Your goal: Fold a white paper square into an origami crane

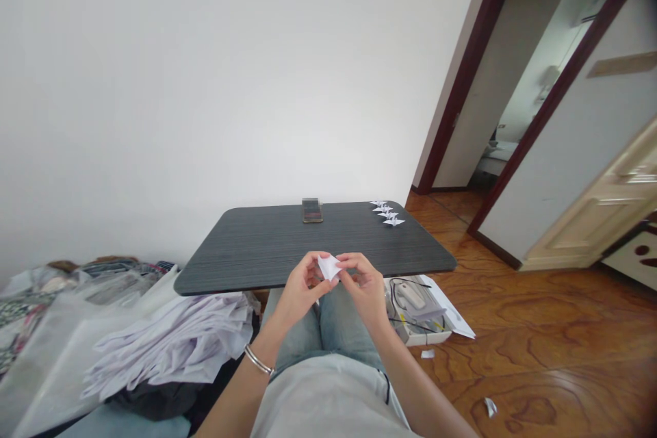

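Observation:
A small folded piece of white paper [328, 267] is held up between my two hands, just over the near edge of the dark table [256, 239]. My left hand [304, 280] pinches its left side and lower tip. On the other side, my right hand [363, 279] grips the right corner between thumb and fingers. The finer folds are too small to make out. Several white folded paper cranes [393, 222] stand in a row at the table's far right corner.
A phone [312, 211] lies at the table's back edge. Below on the right is a white box [423, 337] with cables and papers. Paper scraps [491, 407] lie on the wooden floor. At left, white cloth [179, 335] and plastic bags are heaped. A wall stands behind the table.

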Motion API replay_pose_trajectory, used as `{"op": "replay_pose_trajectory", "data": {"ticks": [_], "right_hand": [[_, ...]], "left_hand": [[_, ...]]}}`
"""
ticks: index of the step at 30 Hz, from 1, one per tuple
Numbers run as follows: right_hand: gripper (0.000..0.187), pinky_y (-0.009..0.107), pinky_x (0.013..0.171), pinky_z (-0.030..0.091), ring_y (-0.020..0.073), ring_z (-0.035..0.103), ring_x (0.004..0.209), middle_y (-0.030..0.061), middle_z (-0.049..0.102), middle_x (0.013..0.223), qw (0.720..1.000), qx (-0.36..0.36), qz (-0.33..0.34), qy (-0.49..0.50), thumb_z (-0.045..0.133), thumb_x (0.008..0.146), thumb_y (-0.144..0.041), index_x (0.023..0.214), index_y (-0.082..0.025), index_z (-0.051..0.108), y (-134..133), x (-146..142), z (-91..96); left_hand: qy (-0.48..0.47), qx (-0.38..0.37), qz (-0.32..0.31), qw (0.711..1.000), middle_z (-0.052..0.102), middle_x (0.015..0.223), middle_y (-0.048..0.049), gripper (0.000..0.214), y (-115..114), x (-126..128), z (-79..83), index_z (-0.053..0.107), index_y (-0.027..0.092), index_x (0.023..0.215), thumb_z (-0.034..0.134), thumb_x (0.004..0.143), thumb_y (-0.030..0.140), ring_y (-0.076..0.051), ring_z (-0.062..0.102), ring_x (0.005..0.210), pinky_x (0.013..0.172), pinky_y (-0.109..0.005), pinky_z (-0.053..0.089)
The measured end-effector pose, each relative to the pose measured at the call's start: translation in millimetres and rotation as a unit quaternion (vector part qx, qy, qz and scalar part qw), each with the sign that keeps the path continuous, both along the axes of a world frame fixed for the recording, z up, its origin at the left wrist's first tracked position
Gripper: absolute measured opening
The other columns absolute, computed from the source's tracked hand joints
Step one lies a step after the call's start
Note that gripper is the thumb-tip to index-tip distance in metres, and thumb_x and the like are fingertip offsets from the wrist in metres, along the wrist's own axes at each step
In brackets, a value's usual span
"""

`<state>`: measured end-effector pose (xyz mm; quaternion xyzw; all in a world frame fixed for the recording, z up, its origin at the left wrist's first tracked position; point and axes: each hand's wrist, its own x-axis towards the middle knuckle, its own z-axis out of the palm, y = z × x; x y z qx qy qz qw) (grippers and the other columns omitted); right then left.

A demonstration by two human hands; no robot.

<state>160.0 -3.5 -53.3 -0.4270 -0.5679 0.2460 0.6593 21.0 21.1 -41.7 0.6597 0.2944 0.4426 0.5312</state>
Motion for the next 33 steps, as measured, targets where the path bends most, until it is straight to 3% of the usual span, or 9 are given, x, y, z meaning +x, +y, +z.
{"op": "replay_pose_trajectory", "data": {"ticks": [5,14,22,33], "right_hand": [[0.006,0.023,0.054,0.046,0.0176,0.06,0.08,0.0045,0.063,0.084,1.0,0.008,-0.008,-0.013,0.059,0.074,-0.019,0.073,-0.021,0.065,-1.9,-0.7,1.3],[0.007,0.021,0.053,0.045,0.016,0.059,0.074,0.003,0.062,0.078,0.999,-0.001,-0.018,-0.037,0.056,0.074,-0.018,0.073,-0.019,0.063,-2.0,0.4,4.0],[0.025,0.021,0.05,0.044,0.0149,0.058,0.07,0.0024,0.061,0.08,0.993,0.026,-0.022,-0.117,0.049,0.07,-0.008,0.081,-0.022,0.066,-1.3,-0.6,3.5],[0.027,0.031,0.068,0.043,0.0189,0.053,0.075,0.0038,0.059,0.08,0.95,0.099,-0.132,-0.265,0.049,0.072,-0.005,0.085,-0.023,0.064,-8.2,-2.8,8.1]], "left_hand": [[-0.013,-0.006,0.03,0.999,0.057,0.092,-0.0041,0.033,2.9,1.7,-4.1,0.048,0.017,0.1,0.065,0.073,0.027,-0.013,0.055,0.077,0.063,-0.022,0.044],[-0.011,-0.022,0.016,1.0,0.059,0.085,-0.0037,0.03,2.1,1.3,-4.7,0.052,0.017,0.1,0.061,0.076,0.031,-0.014,0.056,0.073,0.063,-0.023,0.044],[-0.015,-0.01,0.042,0.999,0.063,0.084,-0.0048,0.026,1.6,1.2,-2.4,0.058,0.014,0.096,0.058,0.078,0.032,-0.015,0.056,0.072,0.065,-0.023,0.041],[-0.017,0.019,0.034,0.999,0.059,0.074,-0.0027,0.024,0.2,4.2,-1.7,0.061,0.013,0.099,0.051,0.082,0.027,-0.012,0.05,0.064,0.059,-0.021,0.038]]}}
